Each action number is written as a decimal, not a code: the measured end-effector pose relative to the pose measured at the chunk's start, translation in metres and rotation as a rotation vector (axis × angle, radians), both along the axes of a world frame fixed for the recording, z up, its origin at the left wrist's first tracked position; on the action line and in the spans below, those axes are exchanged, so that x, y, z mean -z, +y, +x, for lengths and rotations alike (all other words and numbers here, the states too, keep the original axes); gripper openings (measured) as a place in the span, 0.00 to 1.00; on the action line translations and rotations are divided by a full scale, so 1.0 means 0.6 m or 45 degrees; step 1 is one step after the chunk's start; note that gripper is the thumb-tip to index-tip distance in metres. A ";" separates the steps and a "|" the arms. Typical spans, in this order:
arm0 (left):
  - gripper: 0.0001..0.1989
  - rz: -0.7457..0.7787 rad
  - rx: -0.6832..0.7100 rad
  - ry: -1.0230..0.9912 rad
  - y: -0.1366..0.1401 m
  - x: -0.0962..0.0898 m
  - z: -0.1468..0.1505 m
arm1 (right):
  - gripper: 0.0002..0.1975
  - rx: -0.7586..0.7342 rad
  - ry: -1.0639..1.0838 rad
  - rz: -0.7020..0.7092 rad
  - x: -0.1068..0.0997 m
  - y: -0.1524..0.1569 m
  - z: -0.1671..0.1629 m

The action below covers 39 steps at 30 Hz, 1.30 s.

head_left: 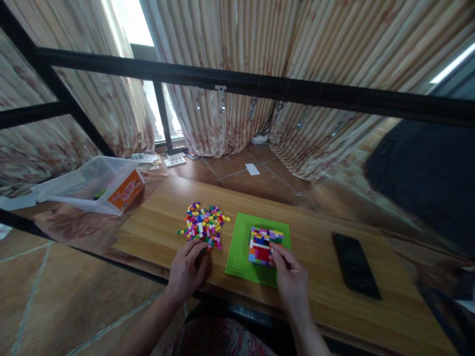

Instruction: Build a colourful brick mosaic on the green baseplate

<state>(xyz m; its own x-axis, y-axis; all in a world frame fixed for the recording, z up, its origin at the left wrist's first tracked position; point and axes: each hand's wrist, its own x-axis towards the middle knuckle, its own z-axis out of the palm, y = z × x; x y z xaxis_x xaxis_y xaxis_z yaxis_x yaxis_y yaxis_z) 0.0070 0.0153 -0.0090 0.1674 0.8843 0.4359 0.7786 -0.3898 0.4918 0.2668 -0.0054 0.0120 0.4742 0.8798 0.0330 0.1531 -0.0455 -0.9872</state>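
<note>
Baseplate, green, is lying flat on the wooden counter, carrying a multicoloured brick block. Right hand is resting on it, fingers pinched narrow at the block's edge. Left hand is sitting curled at the loose brick pile; grip unclear. Black phone is lying right of the plate. Clear tub, tiled floor, curtains are sitting behind.

On the surface: brick pile left, baseplate just right of it, brick panel on the baseplate, phone well right. Beyond the surface's left end, box inside plastic bag.
</note>
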 end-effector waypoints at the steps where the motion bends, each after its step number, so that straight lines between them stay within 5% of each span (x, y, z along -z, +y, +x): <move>1: 0.12 0.005 -0.003 0.003 0.001 0.000 0.000 | 0.17 0.038 -0.043 -0.013 0.004 0.000 0.019; 7: 0.11 0.046 -0.009 0.043 0.003 0.003 0.000 | 0.21 0.130 -0.277 -0.039 0.004 0.018 0.078; 24: 0.11 0.035 -0.011 0.040 0.003 0.006 0.000 | 0.15 0.010 -0.712 0.034 0.004 0.061 0.054; 39: 0.11 0.015 -0.031 0.010 0.001 0.009 0.003 | 0.18 0.194 -0.362 -0.030 0.026 0.052 0.066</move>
<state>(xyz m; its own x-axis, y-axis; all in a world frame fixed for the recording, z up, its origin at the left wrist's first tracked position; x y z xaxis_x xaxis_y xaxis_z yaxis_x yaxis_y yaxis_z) 0.0090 0.0160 -0.0142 0.1497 0.8828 0.4453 0.7918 -0.3768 0.4808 0.3061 0.0258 -0.0039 0.5754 0.8013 0.1636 0.4120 -0.1112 -0.9044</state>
